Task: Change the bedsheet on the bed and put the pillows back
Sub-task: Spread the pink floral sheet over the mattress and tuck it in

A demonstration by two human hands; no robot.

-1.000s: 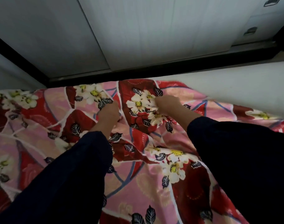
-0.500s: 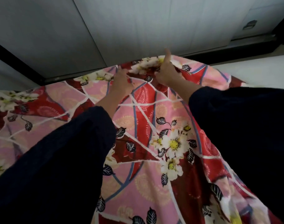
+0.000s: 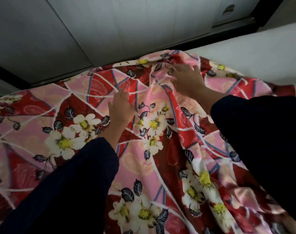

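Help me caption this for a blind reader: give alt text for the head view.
The left hand and right hand, in dark sleeves, lie open with fingers spread on a red and pink floral sheet, the right nearer its bunched far edge. Bare white mattress shows at the right, grey panels beyond.

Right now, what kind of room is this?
Most likely a bedroom. A red-and-pink floral bedsheet lies spread over a white mattress. The left hand and right hand press flat on the sheet, and pale doors, like a wardrobe's, stand just behind.
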